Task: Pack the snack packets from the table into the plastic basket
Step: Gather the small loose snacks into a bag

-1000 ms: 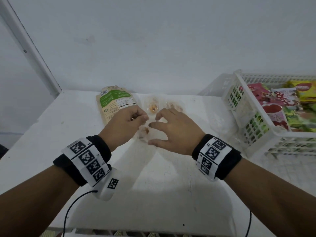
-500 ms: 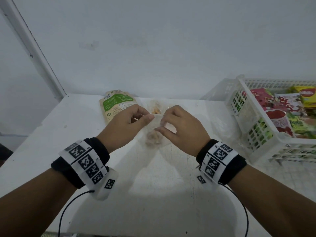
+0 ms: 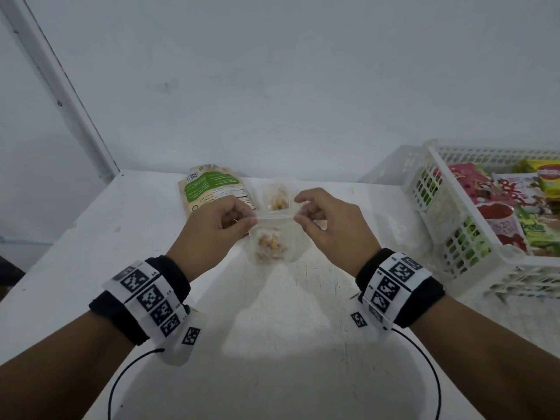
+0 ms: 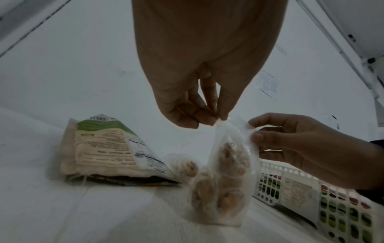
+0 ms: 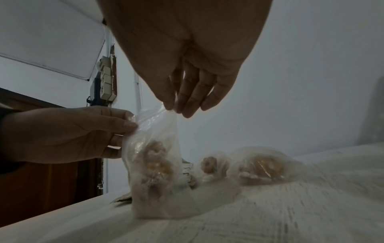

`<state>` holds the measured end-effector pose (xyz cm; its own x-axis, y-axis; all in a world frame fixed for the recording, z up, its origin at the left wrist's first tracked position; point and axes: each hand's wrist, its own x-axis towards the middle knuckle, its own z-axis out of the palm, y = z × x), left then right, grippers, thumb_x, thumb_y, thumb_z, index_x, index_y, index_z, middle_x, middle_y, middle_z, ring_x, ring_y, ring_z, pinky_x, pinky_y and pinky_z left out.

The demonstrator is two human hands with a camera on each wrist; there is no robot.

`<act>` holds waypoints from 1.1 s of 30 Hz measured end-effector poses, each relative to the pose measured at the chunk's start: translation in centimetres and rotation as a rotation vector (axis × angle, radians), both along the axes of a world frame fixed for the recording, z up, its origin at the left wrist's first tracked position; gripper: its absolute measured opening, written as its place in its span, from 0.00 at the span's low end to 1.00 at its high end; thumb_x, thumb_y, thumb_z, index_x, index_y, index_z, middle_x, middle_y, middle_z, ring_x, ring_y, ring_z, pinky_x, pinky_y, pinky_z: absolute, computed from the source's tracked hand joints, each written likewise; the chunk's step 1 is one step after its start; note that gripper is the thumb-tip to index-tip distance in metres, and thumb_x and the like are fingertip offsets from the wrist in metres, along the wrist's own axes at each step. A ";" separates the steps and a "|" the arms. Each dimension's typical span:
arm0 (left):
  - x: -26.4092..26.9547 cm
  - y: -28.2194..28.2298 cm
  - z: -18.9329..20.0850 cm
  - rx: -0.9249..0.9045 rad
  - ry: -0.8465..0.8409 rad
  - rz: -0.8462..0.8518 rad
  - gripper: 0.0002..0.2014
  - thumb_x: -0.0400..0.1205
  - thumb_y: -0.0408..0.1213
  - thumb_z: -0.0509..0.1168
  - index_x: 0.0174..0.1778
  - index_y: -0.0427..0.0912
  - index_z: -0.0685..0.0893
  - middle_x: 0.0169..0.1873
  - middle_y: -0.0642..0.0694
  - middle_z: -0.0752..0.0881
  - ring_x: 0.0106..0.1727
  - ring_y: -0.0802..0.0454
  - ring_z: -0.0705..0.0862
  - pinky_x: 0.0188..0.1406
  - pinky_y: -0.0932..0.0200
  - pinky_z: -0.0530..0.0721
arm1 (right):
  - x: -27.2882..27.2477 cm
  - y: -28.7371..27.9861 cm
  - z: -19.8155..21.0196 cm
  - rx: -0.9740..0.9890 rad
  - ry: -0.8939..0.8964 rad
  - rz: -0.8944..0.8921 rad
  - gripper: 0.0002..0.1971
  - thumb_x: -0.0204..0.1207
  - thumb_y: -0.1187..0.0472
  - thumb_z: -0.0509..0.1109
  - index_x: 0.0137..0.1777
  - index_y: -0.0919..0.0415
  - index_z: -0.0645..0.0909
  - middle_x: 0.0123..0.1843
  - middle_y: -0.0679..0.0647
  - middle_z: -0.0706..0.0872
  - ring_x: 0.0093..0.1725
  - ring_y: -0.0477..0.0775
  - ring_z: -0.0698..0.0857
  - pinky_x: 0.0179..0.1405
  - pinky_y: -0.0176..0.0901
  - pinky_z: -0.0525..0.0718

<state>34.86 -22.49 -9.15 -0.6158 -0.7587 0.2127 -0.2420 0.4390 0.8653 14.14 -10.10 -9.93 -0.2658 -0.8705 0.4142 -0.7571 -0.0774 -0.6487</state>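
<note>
Snack packet (image 3: pixel 274 237), clear pouch, hangs above table (image 3: pixel 272 328), top edge pinched by our left hand (image 3: pixel 218 228) and right hand (image 3: pixel 330 225). We advise: keep both pinches firm, carry level to plastic basket (image 3: pixel 454 237) at right, lower onto packets inside.

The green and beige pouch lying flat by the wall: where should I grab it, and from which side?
Probably the near short edge of the green and beige pouch, reached from the front. It lies flat with its barcode end toward the wall, and a clear snack bag crowds its right side. Both the left hand and right hand now pinch the held clear bag.
</note>
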 end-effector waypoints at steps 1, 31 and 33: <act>0.1 -0.1 -0.2 0.011 0.001 0.005 0.02 0.83 0.35 0.74 0.45 0.44 0.89 0.40 0.47 0.91 0.39 0.57 0.88 0.41 0.71 0.83 | -0.2 -0.1 -0.2 0.007 0.010 -0.010 0.10 0.83 0.58 0.73 0.63 0.51 0.83 0.47 0.41 0.89 0.50 0.38 0.87 0.57 0.38 0.86; -0.6 -1.2 -0.8 -0.002 0.031 0.048 0.04 0.84 0.36 0.72 0.44 0.46 0.86 0.40 0.49 0.89 0.43 0.53 0.85 0.45 0.67 0.82 | -0.9 -1.9 -0.6 0.023 0.082 -0.020 0.02 0.82 0.57 0.71 0.48 0.49 0.82 0.46 0.44 0.84 0.48 0.42 0.83 0.51 0.39 0.82; -0.8 -1.0 -0.9 0.020 0.054 0.022 0.03 0.84 0.35 0.72 0.46 0.45 0.85 0.37 0.54 0.87 0.39 0.55 0.84 0.43 0.63 0.83 | -0.8 -2.0 -0.5 0.034 0.097 0.013 0.03 0.82 0.54 0.73 0.52 0.48 0.84 0.47 0.42 0.83 0.49 0.41 0.82 0.50 0.32 0.78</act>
<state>34.07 -23.48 -10.03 -0.5866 -0.7765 0.2302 -0.2038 0.4167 0.8859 13.37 -12.12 -10.47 -0.2147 -0.8878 0.4071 -0.8156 -0.0664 -0.5749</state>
